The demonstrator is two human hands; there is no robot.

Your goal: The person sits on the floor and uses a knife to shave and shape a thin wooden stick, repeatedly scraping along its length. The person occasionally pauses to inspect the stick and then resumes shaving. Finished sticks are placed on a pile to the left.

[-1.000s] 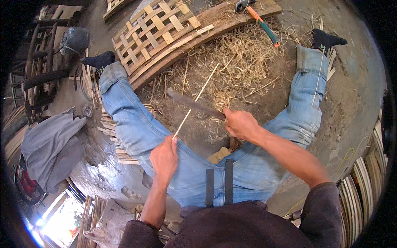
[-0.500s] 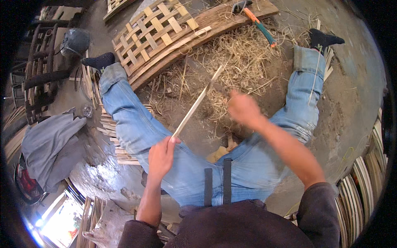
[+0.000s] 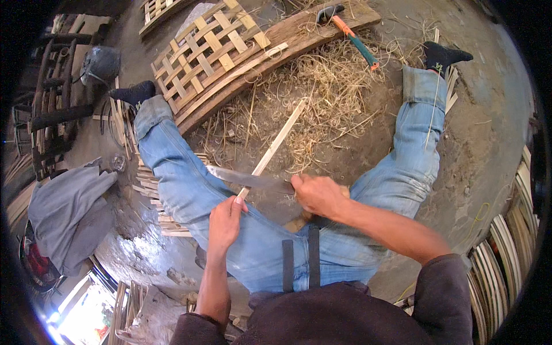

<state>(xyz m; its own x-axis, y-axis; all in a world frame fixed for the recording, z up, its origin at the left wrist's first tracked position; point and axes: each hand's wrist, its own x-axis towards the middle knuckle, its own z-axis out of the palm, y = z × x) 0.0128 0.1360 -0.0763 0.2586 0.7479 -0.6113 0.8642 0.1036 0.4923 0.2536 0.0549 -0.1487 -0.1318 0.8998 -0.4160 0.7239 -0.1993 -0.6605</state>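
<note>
My left hand (image 3: 226, 221) is closed round the near end of a pale wooden strip (image 3: 280, 137), which slants away up and to the right between my legs. In my right hand (image 3: 319, 194) is the grip of a long-bladed knife (image 3: 261, 182). The blade lies across the strip just beyond my left fingers, its tip pointing left over my thigh. The knife's handle is mostly hidden by my fist.
Curled shavings (image 3: 322, 109) cover the ground ahead. Beyond them, a woven slat panel (image 3: 210, 43) rests by a thick plank (image 3: 253, 75), with an orange-and-green-handled hammer (image 3: 355, 41) on the plank's far end. Strips (image 3: 167, 221) are stacked by my left leg; more slats (image 3: 497, 276) stand at right.
My right hand has come down and nearer, bringing the blade from the strip's far end to close by my left hand. The left hand keeps its hold on the strip.
</note>
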